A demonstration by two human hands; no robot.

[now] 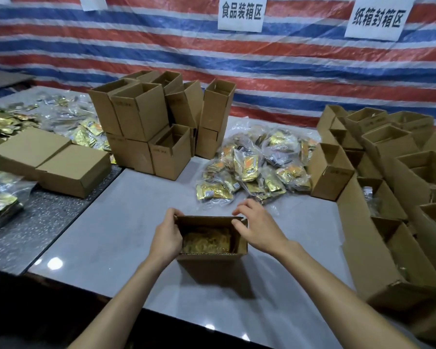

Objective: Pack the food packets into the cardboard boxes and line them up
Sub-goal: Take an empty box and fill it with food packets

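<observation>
One open cardboard box (207, 222) on the grey table (111, 235), gold food packets (207, 241) inside. Left hand (166, 238): curled over its left wall. Right hand (257, 227): loosely curved at the far right corner, grip unclear. Beyond: bagged packet pile (257, 167); stacked boxes (141, 122).

Pretty dim indoor shot, light from overhead w/ two small glare spots on the glossy worktop (126, 222) toward the front edge. The open box (212, 256) throws a soft shadow toward the cam. Bottom left goes nearly black. Wide-angle bends the edges, so the boxes on the right (388, 248) look stretched. Overall soft, packets (257, 167) smeary, no fine detail.
</observation>
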